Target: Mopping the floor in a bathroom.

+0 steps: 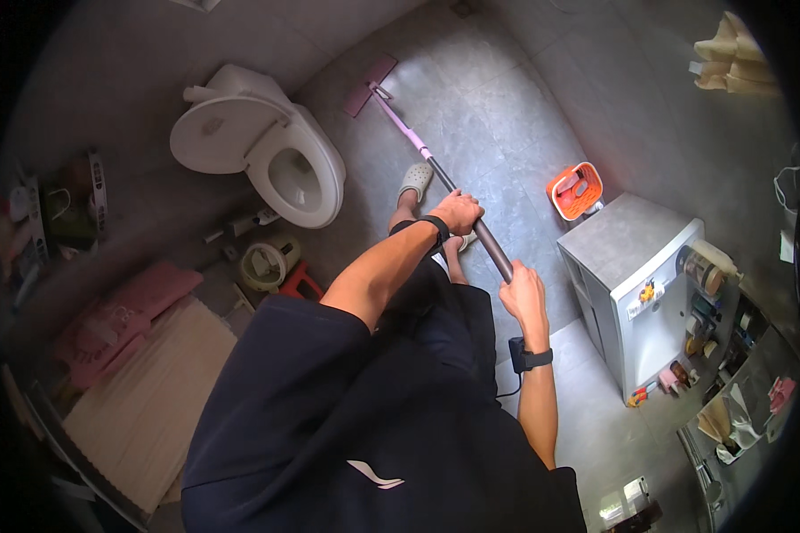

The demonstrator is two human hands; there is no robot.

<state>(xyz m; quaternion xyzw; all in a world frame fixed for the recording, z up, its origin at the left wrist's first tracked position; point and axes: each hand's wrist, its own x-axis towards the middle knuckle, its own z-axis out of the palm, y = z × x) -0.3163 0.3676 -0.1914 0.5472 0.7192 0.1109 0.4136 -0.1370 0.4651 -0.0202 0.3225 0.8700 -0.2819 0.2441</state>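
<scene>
Both of my hands are wrapped round the long pole of a flat mop [407, 131]. My left hand [458, 213], a dark band at its wrist, grips the dark grey pole partway down. Higher up, my right hand [524, 295] closes round the end of the handle; a black device is strapped to that wrist. The pole slants away to the far left and turns pink toward its lower end. Its rectangular pinkish-purple head [371, 86] lies on the grey tiled floor [484, 111], beyond my light clog [415, 180].
A white toilet [316, 169] with its lid up stands left of the mop. An orange basket [578, 213] sits by the right wall, near a small white-and-grey cabinet [631, 235]. On the left are a round pale container [265, 265], a red stool [302, 282] and pink cloth [107, 342].
</scene>
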